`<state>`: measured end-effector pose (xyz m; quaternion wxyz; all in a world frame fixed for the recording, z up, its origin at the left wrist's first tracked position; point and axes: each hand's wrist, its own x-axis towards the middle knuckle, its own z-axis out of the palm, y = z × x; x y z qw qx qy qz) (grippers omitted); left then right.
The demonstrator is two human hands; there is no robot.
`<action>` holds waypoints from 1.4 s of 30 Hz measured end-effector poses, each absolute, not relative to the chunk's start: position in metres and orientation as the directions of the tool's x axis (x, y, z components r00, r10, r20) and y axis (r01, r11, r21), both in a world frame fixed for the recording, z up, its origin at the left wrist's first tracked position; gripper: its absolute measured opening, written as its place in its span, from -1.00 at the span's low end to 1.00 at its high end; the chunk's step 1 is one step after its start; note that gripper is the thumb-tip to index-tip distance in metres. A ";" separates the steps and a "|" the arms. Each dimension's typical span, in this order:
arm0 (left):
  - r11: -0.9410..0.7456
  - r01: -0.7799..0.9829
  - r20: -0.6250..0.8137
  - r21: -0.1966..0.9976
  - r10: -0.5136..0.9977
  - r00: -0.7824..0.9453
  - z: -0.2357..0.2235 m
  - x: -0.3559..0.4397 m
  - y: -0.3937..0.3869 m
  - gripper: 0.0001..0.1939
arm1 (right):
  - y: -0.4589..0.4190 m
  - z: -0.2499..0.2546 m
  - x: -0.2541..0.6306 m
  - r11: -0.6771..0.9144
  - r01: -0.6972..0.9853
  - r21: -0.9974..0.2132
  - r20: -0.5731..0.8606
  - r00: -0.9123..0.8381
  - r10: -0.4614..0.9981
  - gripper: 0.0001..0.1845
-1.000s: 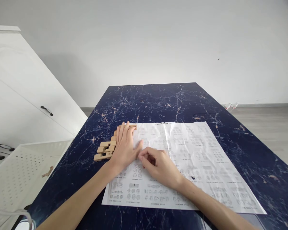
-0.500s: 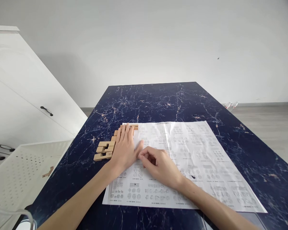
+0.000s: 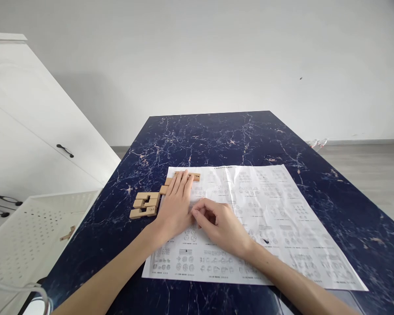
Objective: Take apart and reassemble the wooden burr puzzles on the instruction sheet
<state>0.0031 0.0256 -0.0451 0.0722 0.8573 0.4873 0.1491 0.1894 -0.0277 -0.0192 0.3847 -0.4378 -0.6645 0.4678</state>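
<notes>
My left hand lies flat, fingers stretched out, on top of some wooden puzzle blocks at the top left corner of a printed paper sheet. More notched wooden blocks sit just left of that hand on the dark marble table. My right hand rests on the sheet beside the left thumb, fingers curled in a loose fist; what it holds, if anything, is hidden.
A white perforated tray stands off the table's left edge with one small wooden piece in it. A white cabinet with dark handles is behind it. A white cable loops at the bottom left.
My left hand has slid to the right onto the sheet, pushing the blocks under it along; a gap has opened between them and the blocks left behind. The right hand barely moved.
</notes>
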 end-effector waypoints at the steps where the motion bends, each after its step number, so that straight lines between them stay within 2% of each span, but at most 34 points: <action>1: -0.521 0.810 0.176 0.268 0.853 0.491 -0.044 0.004 0.025 -0.17 | -0.028 -0.019 0.190 0.177 0.221 -0.959 0.103 -0.308 0.946 -0.81; 8: -0.557 0.774 0.123 0.302 0.828 0.547 -0.037 0.012 0.019 -0.27 | -0.027 -0.018 0.188 0.163 0.190 -0.968 0.132 -0.165 0.977 -0.81; 16: -0.634 0.658 0.108 0.405 0.748 0.654 -0.023 0.019 0.012 -0.25 | -0.021 -0.020 0.196 0.081 0.031 -0.996 0.079 -0.058 0.995 -0.68; 20: -0.589 0.700 0.261 0.405 0.808 0.528 -0.027 0.019 0.013 -0.31 | -0.017 -0.020 0.200 0.073 0.050 -0.996 0.074 0.009 0.997 -0.65; 23: -0.497 0.778 0.346 0.384 0.859 0.377 -0.033 0.016 0.017 -0.23 | -0.013 -0.021 0.203 0.059 0.086 -0.995 0.063 0.044 0.997 -0.62; 26: -0.446 0.807 0.304 0.387 0.888 0.345 -0.037 0.013 0.020 -0.13 | -0.010 -0.023 0.205 0.042 0.102 -0.994 0.050 0.076 0.996 -0.61; 35: -0.457 0.752 0.196 0.475 0.888 0.416 -0.027 0.015 0.022 -0.30 | -0.013 -0.021 0.205 0.055 0.114 -0.992 0.061 0.046 0.997 -0.63; 42: -0.442 0.780 0.214 0.444 0.897 0.386 -0.032 0.012 0.020 -0.11 | -0.011 -0.025 0.207 0.111 0.228 -0.967 0.133 0.083 0.988 -0.72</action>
